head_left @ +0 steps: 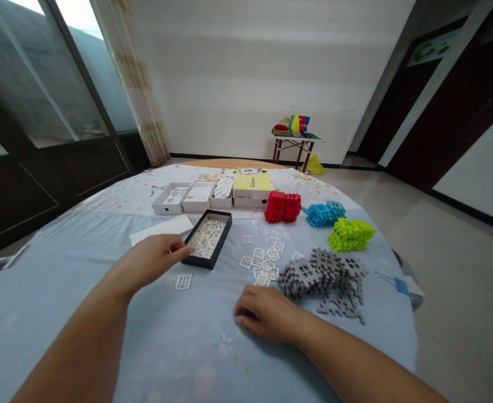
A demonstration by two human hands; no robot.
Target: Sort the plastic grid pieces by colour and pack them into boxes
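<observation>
My left hand (156, 260) is at the left wall of a black open box (217, 252), its thumb and forefinger close together at the rim. Whatever may be between those fingertips is hidden. Small white lattice window pieces (208, 235) fill the box. Below it, a single white window piece (183, 282) lies on the cloth. My right hand (269, 313) rests on the table with its fingers curled in and nothing visible in them. Just beyond it is a loose scatter of white window pieces (257, 256). A heap of grey interlocking plates (314, 274) lies to its right.
Stacks of red (283, 207), blue (325, 214) and lime-green interlocking plates (350, 234) stand along the right. White open boxes (168, 208), a yellow box (252, 182) and a white lid (162, 229) lie farther back on the cloth-covered round table (179, 347). A small side table (299, 138) stands by the wall.
</observation>
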